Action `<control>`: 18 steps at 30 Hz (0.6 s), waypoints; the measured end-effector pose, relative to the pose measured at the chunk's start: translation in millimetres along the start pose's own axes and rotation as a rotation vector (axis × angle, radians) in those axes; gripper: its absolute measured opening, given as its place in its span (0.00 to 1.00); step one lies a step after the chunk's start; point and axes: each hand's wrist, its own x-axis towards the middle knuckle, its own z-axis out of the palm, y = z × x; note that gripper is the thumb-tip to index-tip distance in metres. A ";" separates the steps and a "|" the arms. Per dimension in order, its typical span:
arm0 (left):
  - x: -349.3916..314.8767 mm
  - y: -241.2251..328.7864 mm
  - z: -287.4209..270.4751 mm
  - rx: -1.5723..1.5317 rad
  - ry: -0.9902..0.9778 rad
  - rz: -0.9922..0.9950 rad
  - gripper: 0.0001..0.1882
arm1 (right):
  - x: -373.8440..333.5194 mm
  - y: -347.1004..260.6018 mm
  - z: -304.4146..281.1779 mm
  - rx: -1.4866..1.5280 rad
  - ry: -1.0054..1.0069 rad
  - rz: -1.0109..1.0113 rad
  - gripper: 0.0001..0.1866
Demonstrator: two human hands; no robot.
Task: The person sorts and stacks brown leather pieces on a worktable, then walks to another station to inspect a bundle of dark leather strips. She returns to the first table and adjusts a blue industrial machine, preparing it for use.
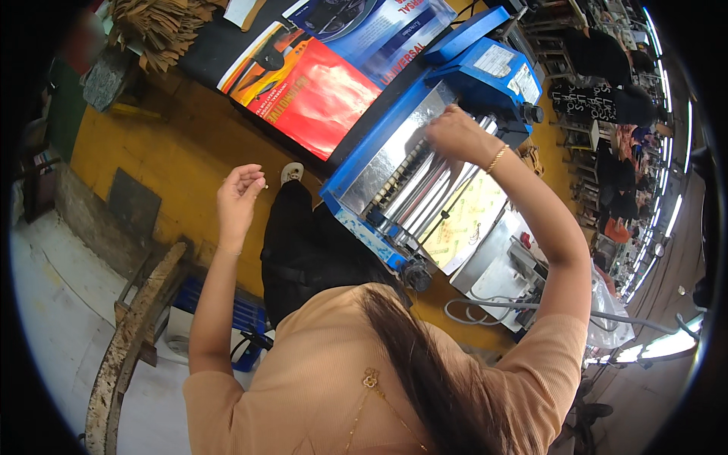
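Observation:
My right hand [459, 136] reaches over a blue roller machine [356, 171], above its shiny metal plate [413, 121] and close to the rollers [425, 189]. Its fingers are bent downward and bunched; whatever they may hold is hidden. My left hand [240, 199] is raised left of the machine, over the floor, touching nothing. The fingers are loosely curled, with a gap between thumb and forefinger. A pale speck shows at the thumb tip, perhaps the nail. On the near side of the rollers lies a yellowish printed sheet [464, 221].
A red and yellow printed bag [318, 98] and a blue one [364, 34] cover the dark table behind the machine. Brown cut pieces [163, 34] are heaped at far left. A grey cable [516, 305] loops at right. A worn curved wooden bar [129, 356] stands at left.

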 end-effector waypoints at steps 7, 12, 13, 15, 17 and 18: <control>-2.5 -5.9 2.7 -0.026 0.022 -0.084 0.12 | -30.0 14.4 -20.0 0.377 0.212 0.124 0.04; -0.3 -8.9 12.5 -0.015 -0.027 -0.047 0.12 | -15.0 -4.0 -4.0 0.305 0.265 0.082 0.04; 0.1 -9.4 13.5 -0.019 -0.035 -0.033 0.12 | -12.3 -7.1 -1.4 0.309 0.281 0.071 0.03; 0.6 -10.4 14.0 -0.013 -0.038 -0.039 0.12 | -7.4 -12.4 1.8 0.176 0.259 0.022 0.02; 0.5 -11.6 13.2 -0.015 -0.035 -0.038 0.12 | -3.4 -17.5 3.0 0.015 0.278 -0.035 0.02; 0.1 -12.4 12.7 -0.023 -0.030 -0.035 0.12 | -1.7 -19.4 3.2 -0.035 0.283 -0.057 0.02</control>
